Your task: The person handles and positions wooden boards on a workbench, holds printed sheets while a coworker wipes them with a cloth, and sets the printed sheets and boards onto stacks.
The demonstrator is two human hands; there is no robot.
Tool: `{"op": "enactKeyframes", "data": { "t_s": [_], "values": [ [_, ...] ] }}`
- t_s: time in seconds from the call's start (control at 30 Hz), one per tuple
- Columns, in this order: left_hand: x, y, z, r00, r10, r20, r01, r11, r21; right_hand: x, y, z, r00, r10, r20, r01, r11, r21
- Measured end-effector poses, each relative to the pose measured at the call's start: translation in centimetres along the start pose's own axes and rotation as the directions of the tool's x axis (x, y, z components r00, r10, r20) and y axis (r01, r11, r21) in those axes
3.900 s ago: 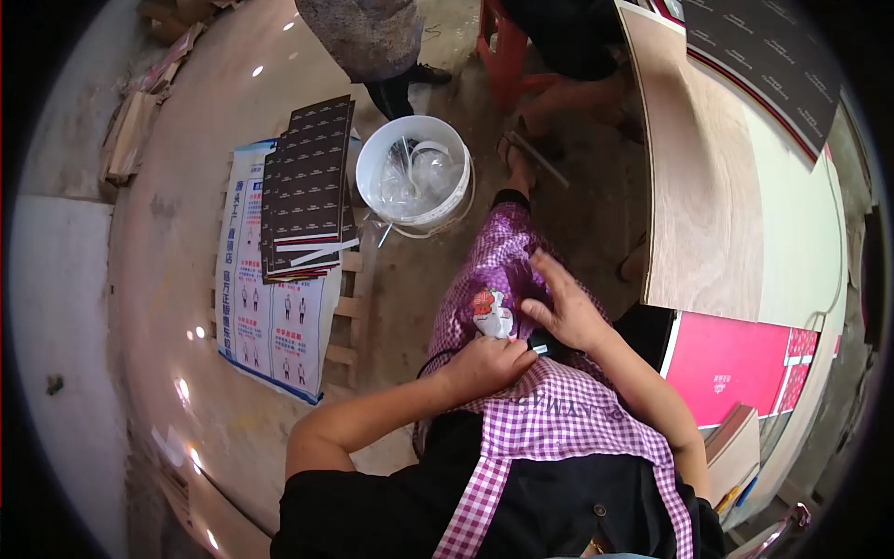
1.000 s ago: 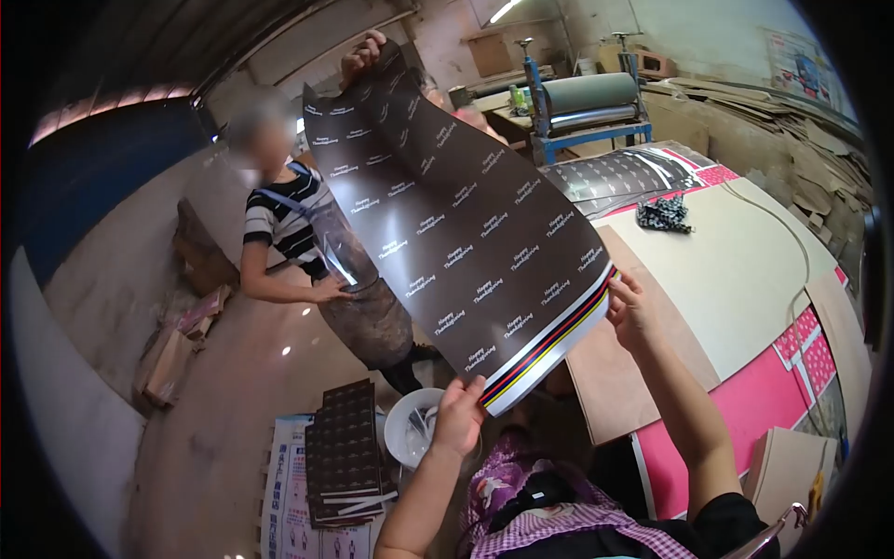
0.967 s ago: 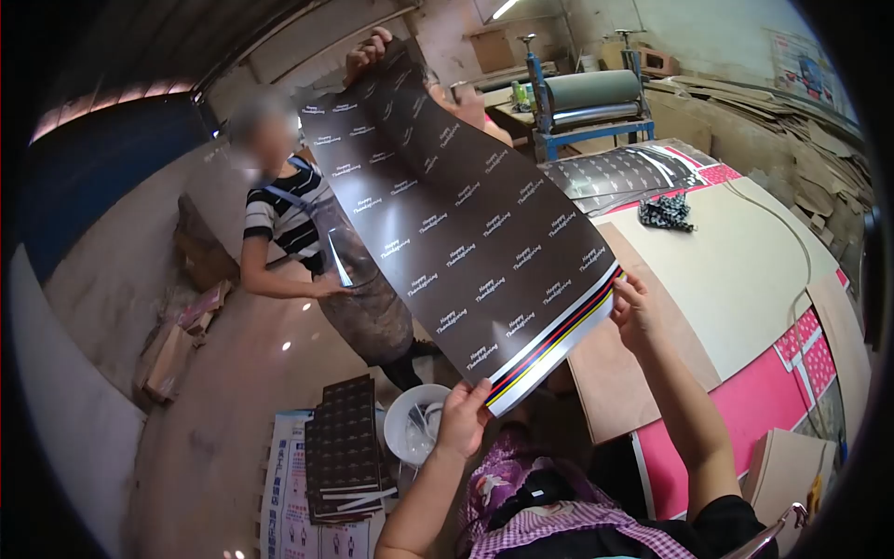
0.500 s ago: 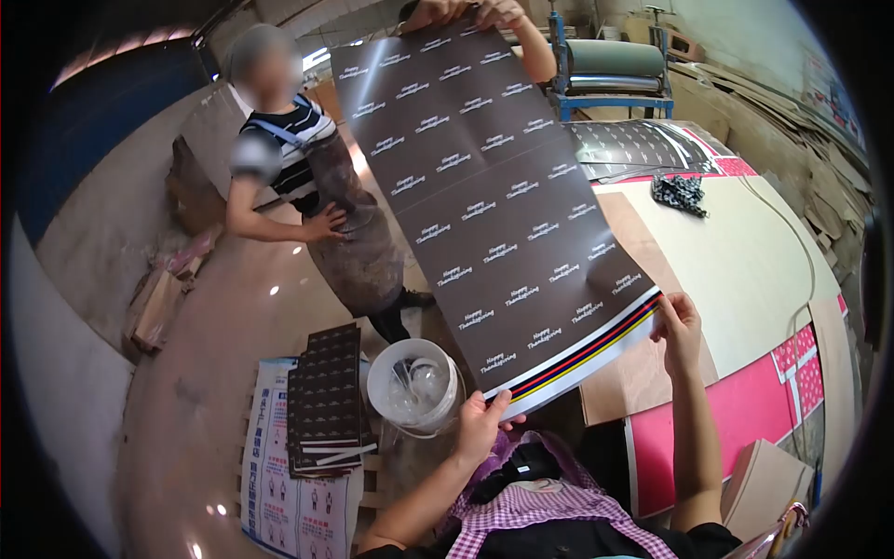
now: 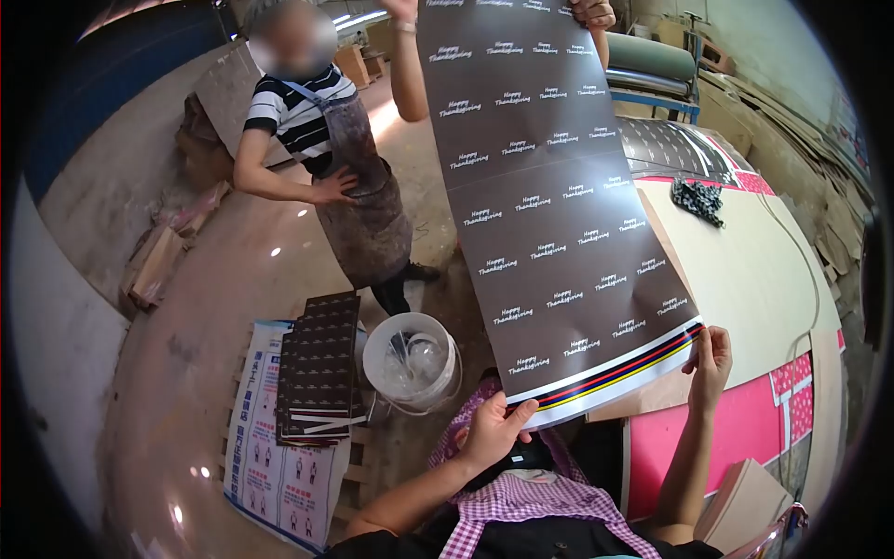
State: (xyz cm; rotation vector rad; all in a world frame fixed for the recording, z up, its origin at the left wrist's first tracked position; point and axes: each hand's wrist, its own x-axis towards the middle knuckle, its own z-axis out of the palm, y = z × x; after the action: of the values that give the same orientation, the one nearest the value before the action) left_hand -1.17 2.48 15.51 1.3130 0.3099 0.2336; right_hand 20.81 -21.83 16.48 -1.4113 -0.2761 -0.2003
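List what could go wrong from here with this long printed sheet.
The sheet, held near its ends by the left hand, the right hand and another person's hand, could crease if pulled unevenly. The bucket on the floor close by might get kicked if anyone steps sideways.

Two bare hands reach out ahead of the body, the left hand (image 5: pixel 494 433) lower and the right hand (image 5: pixel 711 359) higher in the head view. The left forearm (image 5: pixel 410 498) slants inward, its thumb laid on top and fingers curled beneath in a pinch. The right forearm (image 5: pixel 687 466) rises steeply, its thumb and bent fingers pressed in a grip, the hands well apart.
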Motion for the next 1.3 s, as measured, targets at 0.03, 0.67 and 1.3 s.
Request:
{"op": "enactKeyframes", "data": {
  "t_s": [0.03,0.67,1.3],
  "values": [
    [-0.1,0.3,0.1,1.000,-0.007,-0.001,0.007,1.000,0.011,-0.1,-0.1,-0.2,1.000,-0.008,-0.008,0.008,1.000,-0.002],
    [-0.6,-0.1,0.0,1.000,0.015,-0.006,-0.014,0.992,0.123,-1.8,0.0,-1.7,0.996,0.061,-0.069,-0.055,0.996,0.076],
    [-2.7,1.4,1.0,0.999,0.010,0.049,-0.021,0.977,0.212,-3.0,-4.2,-3.0,0.993,-0.042,-0.107,0.056,0.990,0.131]
  ]
}}
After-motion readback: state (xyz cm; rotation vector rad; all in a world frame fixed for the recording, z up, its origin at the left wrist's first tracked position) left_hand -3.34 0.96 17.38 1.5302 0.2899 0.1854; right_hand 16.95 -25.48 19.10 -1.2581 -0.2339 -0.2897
